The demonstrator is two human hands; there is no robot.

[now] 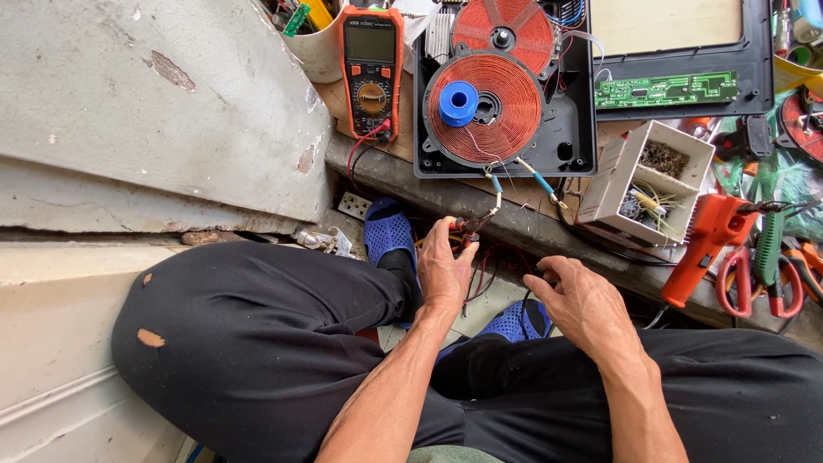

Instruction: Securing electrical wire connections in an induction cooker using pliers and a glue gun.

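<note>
Pliers (470,226), small, red-handled | left hand (444,267) fingers closed round them | right hand (583,304) loosely curled, empty

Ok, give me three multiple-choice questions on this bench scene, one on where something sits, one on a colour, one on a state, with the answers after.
1. Where is the blue solder spool?
A. on the front copper coil
B. in the white box
C. on the multimeter

2. What colour is the multimeter casing?
A. yellow
B. orange
C. green

3. What is the left hand doing?
A. resting flat on the knee
B. gripping small pliers at a wire end
C. holding the scissors

Answers:
1 A, the spool sits at the middle of the front copper coil in the black tray.
2 B, its rim is orange around a dark face.
3 B, its fingers close on small pliers pointed at a coil lead, while the right hand hovers open and empty.
</note>
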